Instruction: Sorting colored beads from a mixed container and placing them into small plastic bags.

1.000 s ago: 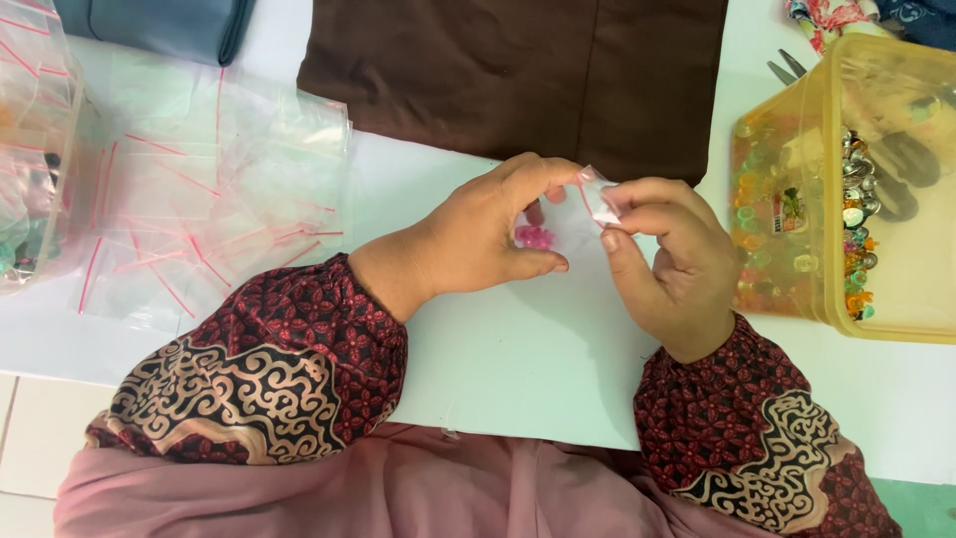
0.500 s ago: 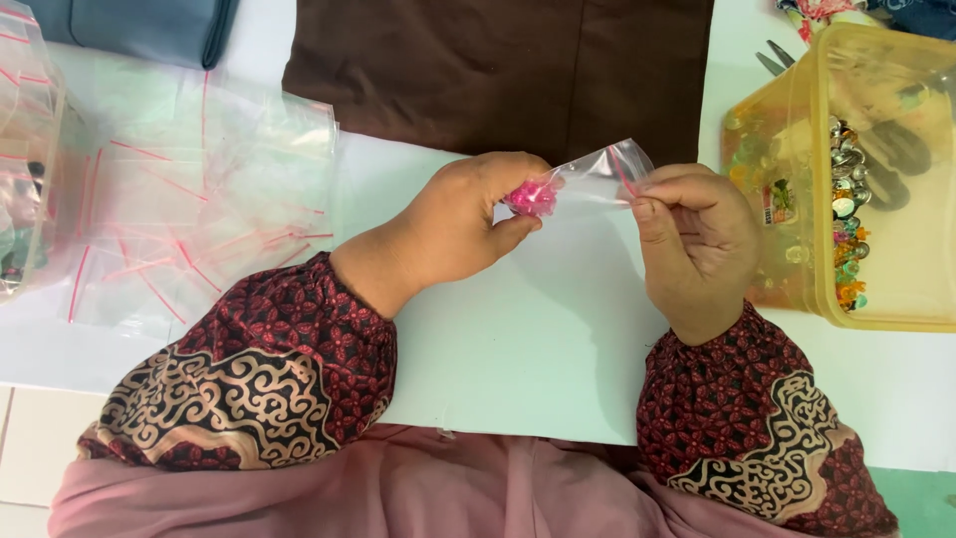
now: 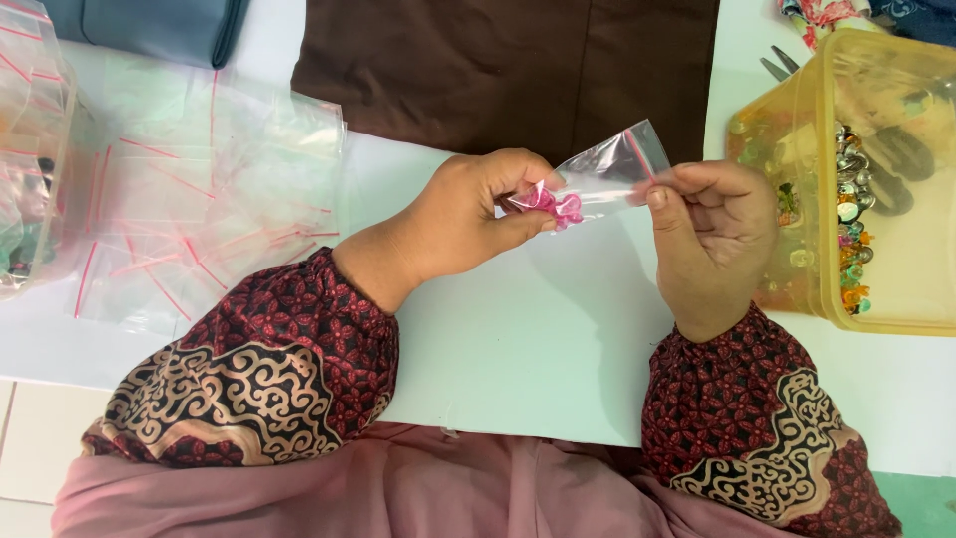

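- I see the left hand [image 3: 468,219] closed on the bottom end of a small clear zip bag [image 3: 607,174], pinching through the plastic a small pink trinket [image 3: 558,204], I think so that it does not slide about.
- The right hand [image 3: 712,234] pinches the other end of the bag, near its red seal line, between thumb and fingers; the bag is stretched between both hands, above the middle of the white table [image 3: 518,339].
- A heap of empty zip bags [image 3: 199,199] lies toward the left edge, and a yellow plastic box [image 3: 856,179] of small ornaments stands at the right edge, both within easy reach.
- A brown cloth [image 3: 508,70] lies at the far edge.
- I cannot tell what the pink thing exactly is, or if the seal is closed.
- The box, the cloth and a clear container [image 3: 25,149] at the left are cut off by the frame.
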